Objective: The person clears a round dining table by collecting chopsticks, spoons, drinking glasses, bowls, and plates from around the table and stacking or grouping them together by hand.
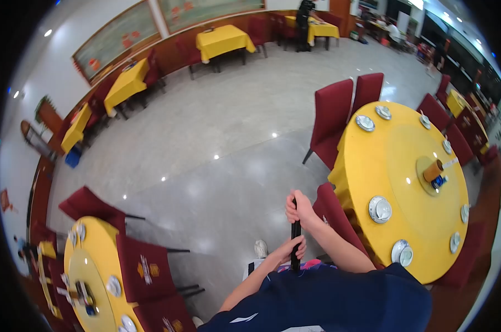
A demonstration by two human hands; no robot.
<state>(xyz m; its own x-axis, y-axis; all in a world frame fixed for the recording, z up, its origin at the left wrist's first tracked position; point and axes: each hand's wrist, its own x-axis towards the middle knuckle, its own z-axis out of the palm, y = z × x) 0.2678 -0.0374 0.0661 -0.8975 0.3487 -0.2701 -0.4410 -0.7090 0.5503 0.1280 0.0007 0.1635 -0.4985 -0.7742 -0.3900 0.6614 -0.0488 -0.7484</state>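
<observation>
A black pole (296, 231) stands nearly upright in front of my body. My right hand (299, 207) is wrapped round its upper part. Lower down, near my waist, my left hand (293, 249) is also closed round the pole. Its bottom end is hidden behind my dark blue shirt, so I cannot tell what kind of tool it belongs to. A pink and blue patterned piece (317, 263) shows beside the pole at the shirt's edge. The nearest thing to my right forearm is a dark red chair (339, 216).
A large round table with a yellow cloth (361, 182) and several bowl settings stands to the right. Another yellow table (95, 229) with red chairs (145, 269) is at lower left. Grey floor (217, 122) lies ahead. A person in black (303, 25) stands by a far table.
</observation>
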